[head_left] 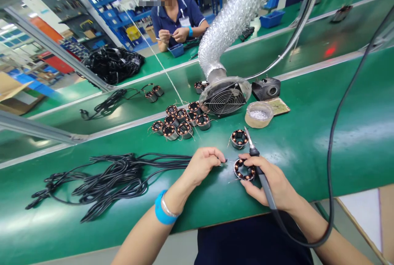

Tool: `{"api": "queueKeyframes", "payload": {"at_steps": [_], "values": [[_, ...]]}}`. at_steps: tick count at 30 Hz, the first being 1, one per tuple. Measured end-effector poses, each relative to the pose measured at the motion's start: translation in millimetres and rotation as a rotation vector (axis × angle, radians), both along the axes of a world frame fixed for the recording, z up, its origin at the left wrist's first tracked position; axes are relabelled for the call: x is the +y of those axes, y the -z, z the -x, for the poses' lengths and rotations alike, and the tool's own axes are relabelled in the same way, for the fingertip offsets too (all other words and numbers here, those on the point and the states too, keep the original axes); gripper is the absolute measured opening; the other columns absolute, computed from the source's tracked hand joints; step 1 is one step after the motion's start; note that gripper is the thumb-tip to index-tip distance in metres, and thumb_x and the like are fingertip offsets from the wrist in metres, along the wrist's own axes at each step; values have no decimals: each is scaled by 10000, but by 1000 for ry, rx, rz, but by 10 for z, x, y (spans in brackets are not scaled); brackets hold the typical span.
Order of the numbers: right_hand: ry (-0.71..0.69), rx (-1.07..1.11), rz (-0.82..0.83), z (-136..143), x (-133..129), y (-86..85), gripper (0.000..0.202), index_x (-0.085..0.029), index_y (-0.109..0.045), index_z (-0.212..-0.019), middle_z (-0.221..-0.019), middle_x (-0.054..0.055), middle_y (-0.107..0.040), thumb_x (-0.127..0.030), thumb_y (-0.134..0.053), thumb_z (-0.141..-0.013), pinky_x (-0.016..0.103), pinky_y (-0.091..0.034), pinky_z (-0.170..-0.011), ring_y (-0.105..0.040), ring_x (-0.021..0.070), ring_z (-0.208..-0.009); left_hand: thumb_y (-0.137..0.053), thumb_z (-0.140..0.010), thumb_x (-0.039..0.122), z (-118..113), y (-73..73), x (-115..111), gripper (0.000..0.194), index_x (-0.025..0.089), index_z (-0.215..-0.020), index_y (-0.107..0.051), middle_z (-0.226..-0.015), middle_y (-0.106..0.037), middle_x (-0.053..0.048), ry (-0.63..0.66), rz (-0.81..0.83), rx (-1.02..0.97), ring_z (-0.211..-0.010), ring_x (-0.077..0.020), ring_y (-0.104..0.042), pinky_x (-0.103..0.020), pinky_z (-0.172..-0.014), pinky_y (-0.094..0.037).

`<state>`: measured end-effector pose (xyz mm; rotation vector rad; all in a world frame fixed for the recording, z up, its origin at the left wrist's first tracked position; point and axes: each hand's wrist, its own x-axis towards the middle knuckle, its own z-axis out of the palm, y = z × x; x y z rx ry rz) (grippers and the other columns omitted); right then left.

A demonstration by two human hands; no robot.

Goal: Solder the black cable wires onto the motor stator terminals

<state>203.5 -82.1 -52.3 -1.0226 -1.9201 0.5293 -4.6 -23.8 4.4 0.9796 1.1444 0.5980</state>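
My left hand (205, 164) pinches the stripped end of a black cable (172, 160) between thumb and fingers. The cable belongs to a loose bundle lying to the left on the bench. With thumb and fingertips my right hand (275, 180) grips a motor stator (244, 178), a ring with copper windings and thin wire leads. A soldering iron (267, 191) rests in the same hand, its tip pointing up and away from me. The cable end is close to the stator's left side; whether they touch I cannot tell. Just beyond sits another stator (239, 145).
Several stators (184, 131) are grouped behind my left hand. A fume extractor (226, 100) with a silver duct (212, 47) stands at the back, beside a solder bowl (259, 122) and an iron stand (266, 89). The iron's cord (330, 154) loops at right. A co-worker (180, 18) sits opposite.
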Motion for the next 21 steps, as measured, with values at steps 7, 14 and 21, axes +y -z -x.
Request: {"api": "queueKeyframes", "payload": {"at_steps": [7, 14, 21], "values": [[-3, -14, -5, -2, 12, -11, 368, -210, -495, -1158, -1194, 136, -674, -189, -622, -813, 342, -584, -881, -700, 238, -1047, -754, -603, 444, -126, -23, 49, 332, 133, -629, -644, -400, -343, 90, 180, 31, 3, -401, -40, -181, -255, -460, -78], [-4, -8, -7, 0, 17, -21, 377, -215, -499, -1161, -1195, 133, -671, -196, -631, -809, 343, -587, -872, -699, 239, -1047, -751, -643, 593, -42, 33, -16, 477, 138, -726, -636, -457, -285, 105, 164, -12, 36, -423, -45, -164, -249, -456, -84], [-11, -2, -7, 12, 7, -18, 362, -215, -493, -1165, -1189, 136, -667, -191, -612, -824, 348, -582, -885, -686, 233, -1070, -666, -800, 466, 224, -76, -143, 344, 126, -757, -695, -537, -415, 50, 402, -239, 359, -511, -77, -284, -238, -494, -194]]}}
